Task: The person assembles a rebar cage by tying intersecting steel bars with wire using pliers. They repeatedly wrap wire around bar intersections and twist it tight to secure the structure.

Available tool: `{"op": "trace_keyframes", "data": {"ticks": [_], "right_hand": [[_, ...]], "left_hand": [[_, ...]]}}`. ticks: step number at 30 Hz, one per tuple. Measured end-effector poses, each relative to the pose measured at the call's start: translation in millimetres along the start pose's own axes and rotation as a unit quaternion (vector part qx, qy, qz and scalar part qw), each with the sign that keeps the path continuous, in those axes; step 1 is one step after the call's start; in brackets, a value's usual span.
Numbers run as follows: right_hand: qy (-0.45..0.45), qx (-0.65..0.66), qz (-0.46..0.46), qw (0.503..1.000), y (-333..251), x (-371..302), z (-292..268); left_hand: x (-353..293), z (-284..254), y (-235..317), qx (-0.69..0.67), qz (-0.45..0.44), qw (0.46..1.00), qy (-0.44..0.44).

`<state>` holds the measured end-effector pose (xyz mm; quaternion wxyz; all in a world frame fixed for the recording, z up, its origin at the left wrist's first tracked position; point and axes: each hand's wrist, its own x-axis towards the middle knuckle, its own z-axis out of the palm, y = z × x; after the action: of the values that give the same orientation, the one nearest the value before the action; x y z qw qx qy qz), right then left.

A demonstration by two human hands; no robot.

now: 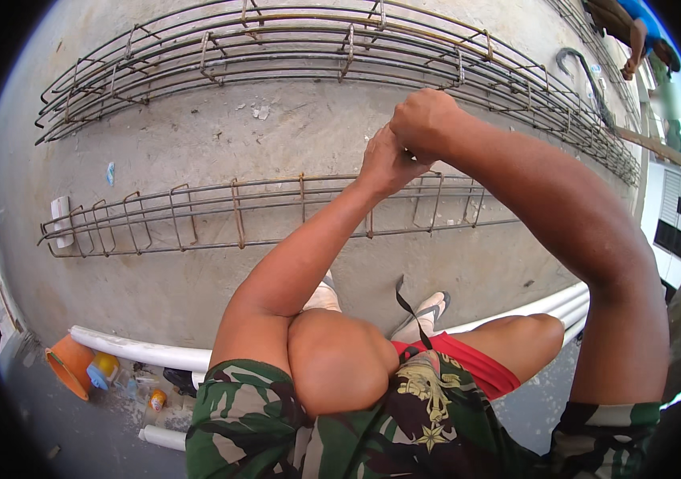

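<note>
My left hand (389, 164) and my right hand (423, 124) meet above the nearer rebar cage (236, 214), by its right part. The fingers of both are curled closed, with the right hand just above and beyond the left. Whatever they pinch, if anything, is hidden behind the knuckles. This cage is narrow, made of long thin bars with square stirrups around them, and it lies on the concrete floor. A longer, denser rebar cage (348, 54) stretches across the floor beyond my hands.
White pipes (144, 346) lie behind my feet. An orange bucket (70, 367) tips on its side at the lower left. A white block (61, 221) touches the near cage's left end. At the upper right, another person (636, 33) bends by more rebar, near a wooden board (664, 152).
</note>
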<state>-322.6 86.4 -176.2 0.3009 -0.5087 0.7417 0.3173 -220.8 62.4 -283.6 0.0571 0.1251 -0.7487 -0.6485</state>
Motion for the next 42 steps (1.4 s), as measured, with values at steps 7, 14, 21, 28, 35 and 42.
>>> {"op": "trace_keyframes", "data": {"ticks": [7, 14, 21, 28, 35, 42], "right_hand": [[-0.412, 0.17, 0.105, 0.889, 2.9, 18.4, -37.4], [0.307, -0.241, -0.121, 0.913, -4.6, -35.8, 15.0], [-0.03, 0.05, -0.029, 0.998, 16.4, -16.8, 0.2], [-0.251, 0.206, 0.01, 0.946, 24.1, -23.4, 4.8], [-0.028, -0.109, 0.035, 0.993, -16.5, -36.4, 56.6], [-0.32, 0.425, 0.066, 0.844, 5.5, -65.2, 73.4]], "left_hand": [[14.2, -13.7, -7.3, -0.098, -0.072, 0.964, -0.236], [45.9, -37.6, -18.5, -0.132, -0.097, 0.924, -0.344], [5.1, -30.6, 3.5, -0.098, -0.026, 0.981, -0.167], [10.0, -14.0, 4.2, -0.031, -0.019, 0.95, -0.309], [9.1, -37.2, -28.8, 0.303, -0.014, 0.904, -0.302], [14.2, -54.5, -64.5, 0.139, -0.115, 0.953, -0.244]]}}
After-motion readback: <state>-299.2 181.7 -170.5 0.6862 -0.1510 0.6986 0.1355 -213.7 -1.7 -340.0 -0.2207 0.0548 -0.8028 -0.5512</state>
